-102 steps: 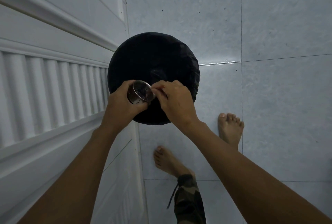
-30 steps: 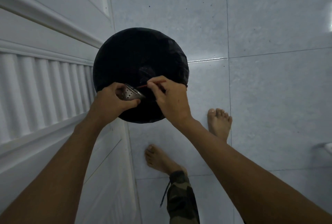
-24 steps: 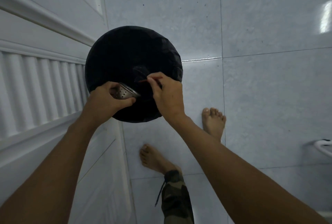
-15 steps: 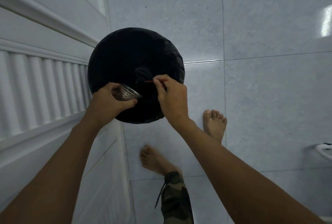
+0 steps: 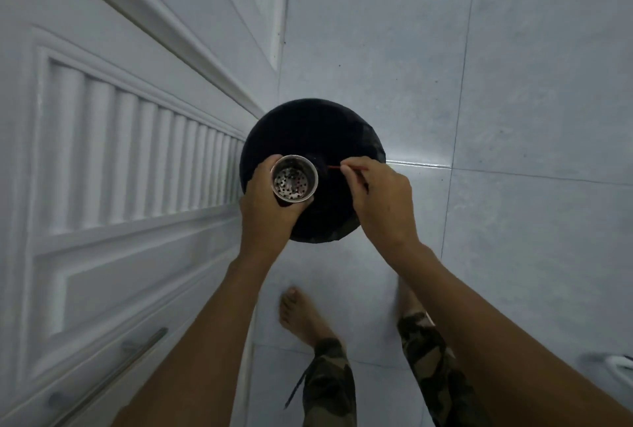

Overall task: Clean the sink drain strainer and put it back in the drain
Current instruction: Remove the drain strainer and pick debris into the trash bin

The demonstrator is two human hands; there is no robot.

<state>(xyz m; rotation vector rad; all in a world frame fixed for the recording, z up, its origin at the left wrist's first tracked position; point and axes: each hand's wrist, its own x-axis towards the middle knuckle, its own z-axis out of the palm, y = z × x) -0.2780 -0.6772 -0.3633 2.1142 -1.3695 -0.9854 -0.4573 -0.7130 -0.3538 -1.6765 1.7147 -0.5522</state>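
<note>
A: Where is the drain strainer [image 5: 294, 182]?
B: The left hand [image 5: 266, 208] wraps around it, opening up, over the black bin [image 5: 315, 132].
A: The right hand [image 5: 380, 194]?
B: Just beside, pinching a thin red stick [image 5: 335, 167].

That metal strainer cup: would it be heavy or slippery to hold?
Probably light: the strainer looks like thin perforated metal, and the left hand alone holds it over the bin. Its shiny wall may be slick if wet. Being round, it would likely roll if laid sideways.
</note>
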